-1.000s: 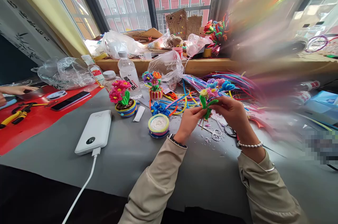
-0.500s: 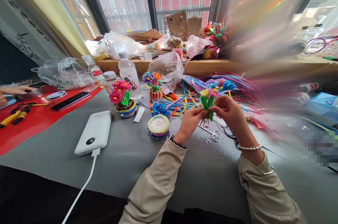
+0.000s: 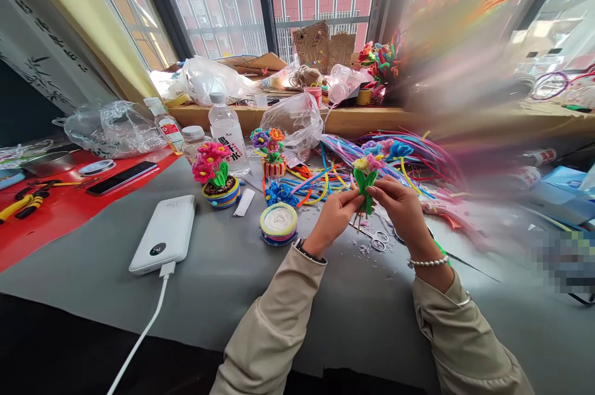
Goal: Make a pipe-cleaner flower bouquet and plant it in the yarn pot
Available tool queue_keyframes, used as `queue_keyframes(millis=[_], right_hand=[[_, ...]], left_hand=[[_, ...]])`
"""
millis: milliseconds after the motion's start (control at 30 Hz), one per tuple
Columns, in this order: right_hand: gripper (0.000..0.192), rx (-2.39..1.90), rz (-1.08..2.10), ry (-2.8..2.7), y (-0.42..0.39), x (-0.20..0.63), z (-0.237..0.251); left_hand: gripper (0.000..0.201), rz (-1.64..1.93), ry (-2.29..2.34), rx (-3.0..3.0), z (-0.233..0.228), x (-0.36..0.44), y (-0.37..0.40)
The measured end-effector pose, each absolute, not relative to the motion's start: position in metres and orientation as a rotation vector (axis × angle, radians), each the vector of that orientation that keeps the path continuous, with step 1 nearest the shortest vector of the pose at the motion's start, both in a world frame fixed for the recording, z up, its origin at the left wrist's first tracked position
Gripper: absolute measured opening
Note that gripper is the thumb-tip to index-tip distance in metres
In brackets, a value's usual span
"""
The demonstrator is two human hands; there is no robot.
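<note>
A small bunch of pipe-cleaner flowers (image 3: 367, 165) with yellow and pink heads and green leaves is held up over the table. My left hand (image 3: 338, 216) pinches its stems from the left; bare stem ends poke out below. On the other side, the fingers of my right hand (image 3: 398, 204) are closed on the green leaves. Below and behind the hands lie silver scissors (image 3: 379, 240) among small scattered clippings. To the left of my left hand stands a round pot (image 3: 279, 224) wrapped in yellow and blue, filled with something white.
A pot of pink flowers (image 3: 211, 165) and a striped pot (image 3: 274, 167) stand farther back, near a water bottle (image 3: 227, 134). Loose pipe cleaners (image 3: 320, 184) spread behind. A white power bank (image 3: 163, 234) trails a cable at left. Pliers (image 3: 28, 201) and a phone (image 3: 123, 178) lie on red cloth.
My right hand and wrist have shifted slightly left and down against the leaves. The other person's hand at the far left has gone out of view.
</note>
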State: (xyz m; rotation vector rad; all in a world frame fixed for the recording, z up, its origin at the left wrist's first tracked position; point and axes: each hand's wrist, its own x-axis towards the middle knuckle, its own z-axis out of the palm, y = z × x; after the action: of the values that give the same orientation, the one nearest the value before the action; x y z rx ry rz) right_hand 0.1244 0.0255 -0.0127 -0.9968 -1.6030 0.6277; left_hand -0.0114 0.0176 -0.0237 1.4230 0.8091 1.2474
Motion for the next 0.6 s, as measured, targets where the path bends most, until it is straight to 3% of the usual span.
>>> queue_keyframes(millis=[267,600], right_hand=[[0.017,-1.022,0.438,-1.57,0.022,0.116,-0.013],[0.02,-1.099,0.229,-1.613,0.025,0.111,-0.021]], left_hand=[[0.025,1.201,0.797,1.679,-0.017,-0.009,0.012],[0.015,1.213,1.128,2.011,-0.029,-0.005,0.017]])
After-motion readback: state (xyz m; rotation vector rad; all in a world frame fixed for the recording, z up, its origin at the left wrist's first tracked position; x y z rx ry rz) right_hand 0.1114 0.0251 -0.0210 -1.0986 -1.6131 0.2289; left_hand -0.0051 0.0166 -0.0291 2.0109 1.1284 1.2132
